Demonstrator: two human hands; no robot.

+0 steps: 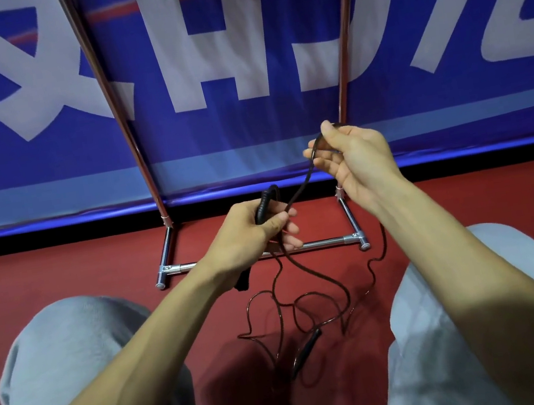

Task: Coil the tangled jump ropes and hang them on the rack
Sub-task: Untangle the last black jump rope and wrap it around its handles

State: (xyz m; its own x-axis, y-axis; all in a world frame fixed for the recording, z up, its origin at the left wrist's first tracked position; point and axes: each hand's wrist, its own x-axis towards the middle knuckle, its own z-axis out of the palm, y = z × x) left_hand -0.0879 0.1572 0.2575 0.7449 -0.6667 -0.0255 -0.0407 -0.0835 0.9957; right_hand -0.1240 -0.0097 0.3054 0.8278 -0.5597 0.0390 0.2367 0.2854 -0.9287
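My left hand (256,235) grips a black ribbed jump-rope handle (263,205) whose top sticks up above the fist. A thin dark rope (299,194) runs from that hand up to my right hand (349,158), which pinches a loop of it between thumb and fingers. More rope (308,303) hangs down and lies tangled on the red floor between my knees. A second black handle (309,343) lies on the floor in the tangle. The metal rack (268,253) stands just beyond my hands, its two uprights rising out of view.
My knees in grey trousers (73,356) flank the tangle on both sides. A blue banner (246,118) with large white letters hangs behind the rack. The red floor (60,268) stretches left and right of the rack's base.
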